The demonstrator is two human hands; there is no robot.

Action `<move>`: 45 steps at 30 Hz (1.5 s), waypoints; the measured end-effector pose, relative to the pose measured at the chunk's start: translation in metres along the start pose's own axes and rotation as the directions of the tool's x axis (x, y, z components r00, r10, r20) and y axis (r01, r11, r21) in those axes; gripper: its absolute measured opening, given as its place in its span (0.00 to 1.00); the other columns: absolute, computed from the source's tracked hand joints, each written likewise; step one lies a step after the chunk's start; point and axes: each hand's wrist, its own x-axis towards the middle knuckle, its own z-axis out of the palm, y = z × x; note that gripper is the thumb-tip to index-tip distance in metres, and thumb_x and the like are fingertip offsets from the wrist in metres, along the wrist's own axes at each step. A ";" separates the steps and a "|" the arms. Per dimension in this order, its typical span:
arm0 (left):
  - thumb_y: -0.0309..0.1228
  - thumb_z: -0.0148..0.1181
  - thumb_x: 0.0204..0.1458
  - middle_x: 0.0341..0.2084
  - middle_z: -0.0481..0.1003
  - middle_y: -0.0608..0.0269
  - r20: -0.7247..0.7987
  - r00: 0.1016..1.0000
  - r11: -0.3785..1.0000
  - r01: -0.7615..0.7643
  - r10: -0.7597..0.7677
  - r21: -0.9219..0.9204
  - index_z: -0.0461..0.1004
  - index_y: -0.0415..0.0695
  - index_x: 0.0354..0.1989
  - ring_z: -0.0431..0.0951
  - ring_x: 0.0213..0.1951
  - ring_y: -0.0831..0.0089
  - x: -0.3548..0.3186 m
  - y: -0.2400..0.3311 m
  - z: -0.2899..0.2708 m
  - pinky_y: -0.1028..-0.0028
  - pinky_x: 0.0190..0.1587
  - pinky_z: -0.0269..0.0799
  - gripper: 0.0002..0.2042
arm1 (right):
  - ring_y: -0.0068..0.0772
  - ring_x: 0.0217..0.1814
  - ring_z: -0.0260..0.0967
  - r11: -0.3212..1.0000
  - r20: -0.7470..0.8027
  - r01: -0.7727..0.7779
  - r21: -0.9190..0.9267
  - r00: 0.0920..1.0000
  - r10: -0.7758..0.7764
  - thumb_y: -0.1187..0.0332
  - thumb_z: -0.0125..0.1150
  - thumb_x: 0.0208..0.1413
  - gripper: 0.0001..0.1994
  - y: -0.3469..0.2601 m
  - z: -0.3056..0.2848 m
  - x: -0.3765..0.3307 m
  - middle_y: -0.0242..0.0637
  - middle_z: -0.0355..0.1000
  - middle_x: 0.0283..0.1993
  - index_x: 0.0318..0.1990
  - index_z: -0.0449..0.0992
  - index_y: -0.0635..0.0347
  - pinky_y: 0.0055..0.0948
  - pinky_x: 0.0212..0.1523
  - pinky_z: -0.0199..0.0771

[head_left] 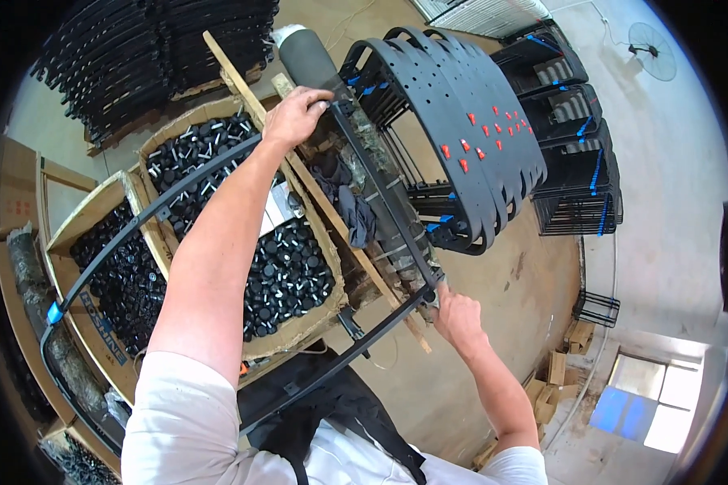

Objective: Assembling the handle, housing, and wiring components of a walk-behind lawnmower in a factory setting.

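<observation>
A black metal tube frame point(380, 190) with rounded bends spans the view in front of me, its long sides running back over the boxes at left. My left hand point(298, 119) is closed at the frame's far corner, fingers bent over the bar's end. At the nearer right corner, by a round black knob-like piece point(429, 296), my right hand point(459, 318) is closed with its index finger and thumb against the frame. A blue band point(54, 312) wraps the frame's far-left bend. Beneath the bar lies a rough, log-like support point(364, 137).
Cardboard boxes hold black-capped bolts point(287, 271) and small black parts point(121, 267). A wooden strip point(319, 198) crosses beside them, next to dark cloth point(348, 206). Stacked black curved panels point(461, 137) with red pieces stand at right, more frames point(574, 153) behind.
</observation>
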 end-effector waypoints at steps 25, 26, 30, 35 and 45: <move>0.55 0.62 0.54 0.63 0.77 0.70 0.078 0.987 0.990 0.138 -0.139 0.016 0.62 0.64 0.74 0.78 0.62 0.61 -0.003 0.016 -0.004 0.62 0.65 0.70 0.38 | 0.57 0.29 0.81 0.966 -0.135 -0.069 0.250 0.985 0.106 0.52 0.54 0.67 0.23 -0.014 0.016 0.012 0.54 0.79 0.25 0.26 0.79 0.60 0.51 0.33 0.82; 0.57 0.64 0.53 0.63 0.77 0.70 0.056 0.989 0.989 0.138 -0.140 0.049 0.59 0.63 0.76 0.78 0.62 0.61 -0.002 0.021 -0.008 0.62 0.65 0.71 0.41 | 0.57 0.27 0.81 0.965 -0.177 -0.085 0.248 0.975 0.131 0.52 0.54 0.68 0.24 -0.014 0.022 0.015 0.53 0.78 0.23 0.25 0.79 0.60 0.51 0.32 0.82; 0.58 0.70 0.51 0.56 0.80 0.47 -0.010 0.979 0.973 0.202 -0.202 0.111 0.53 0.49 0.77 0.80 0.58 0.51 0.002 0.032 -0.015 0.56 0.61 0.75 0.49 | 0.56 0.26 0.80 0.959 -0.185 -0.149 0.241 0.963 0.196 0.50 0.52 0.69 0.27 -0.025 0.025 0.017 0.54 0.78 0.22 0.24 0.80 0.61 0.52 0.30 0.81; 0.47 0.61 0.62 0.46 0.82 0.46 -0.004 0.999 0.912 0.043 -0.045 0.407 0.67 0.51 0.68 0.84 0.48 0.49 0.013 0.012 -0.061 0.52 0.49 0.80 0.28 | 0.56 0.23 0.79 0.960 -0.231 -0.144 0.238 0.952 0.200 0.50 0.53 0.68 0.27 -0.015 0.028 0.009 0.53 0.77 0.21 0.23 0.79 0.61 0.52 0.27 0.80; 0.60 0.68 0.52 0.53 0.77 0.44 -0.086 0.993 0.895 -0.039 0.085 0.445 0.68 0.41 0.66 0.79 0.56 0.48 0.010 0.039 -0.028 0.55 0.60 0.75 0.41 | 0.57 0.21 0.78 0.961 -0.255 -0.113 0.254 0.950 0.179 0.51 0.54 0.69 0.26 -0.018 0.030 0.014 0.53 0.76 0.19 0.22 0.79 0.61 0.53 0.25 0.78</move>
